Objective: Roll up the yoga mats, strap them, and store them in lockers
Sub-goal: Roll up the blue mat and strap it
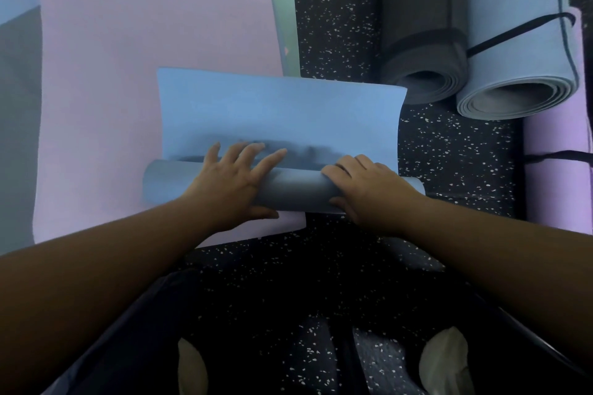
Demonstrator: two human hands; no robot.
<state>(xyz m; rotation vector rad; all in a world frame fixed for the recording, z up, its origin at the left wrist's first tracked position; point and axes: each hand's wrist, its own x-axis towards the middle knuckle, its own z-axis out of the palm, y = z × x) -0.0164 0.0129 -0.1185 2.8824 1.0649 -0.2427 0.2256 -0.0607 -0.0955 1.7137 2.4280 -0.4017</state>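
Observation:
A blue yoga mat (279, 112) lies in front of me, most of it rolled into a tube at its near end, with a short flat flap left beyond the roll. My left hand (234, 183) rests on top of the roll with fingers spread and fairly straight, thumb under the near side. My right hand (362, 186) grips the right part of the roll, fingers curled over its top. The roll lies partly on a flat lilac mat (128, 74).
Strapped rolled mats lie at the right: a dark grey one (423, 51), a light blue one (519, 67) and a purple one (558, 151). A green mat (285, 9) peeks out behind the lilac one. Other flat mats lie at far left. Speckled black floor (340, 9) surrounds them.

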